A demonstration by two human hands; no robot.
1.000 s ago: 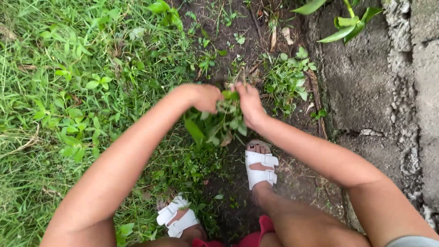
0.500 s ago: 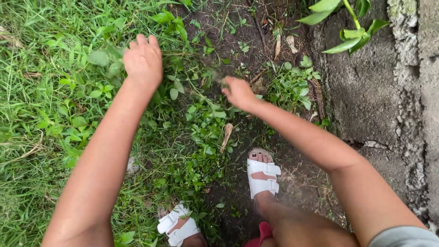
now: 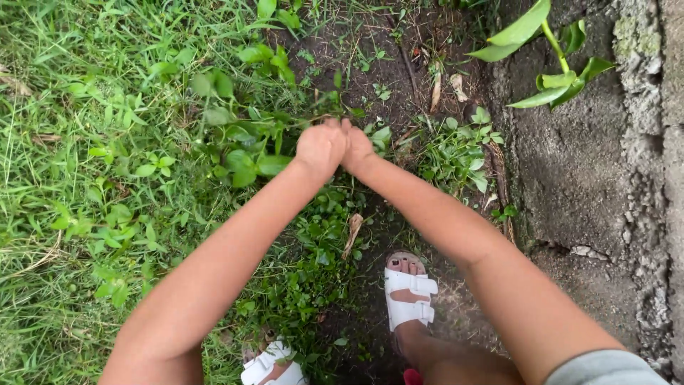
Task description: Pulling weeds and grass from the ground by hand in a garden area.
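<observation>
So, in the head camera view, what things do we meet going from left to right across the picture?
Grass → broad-leaved weeds → left hand → right hand → small weed clump → bare grey ground → rough stone edge.

Glossy white sandals [image 3: 407, 296]; rough, cracked concrete [image 3: 577, 178]
</observation>
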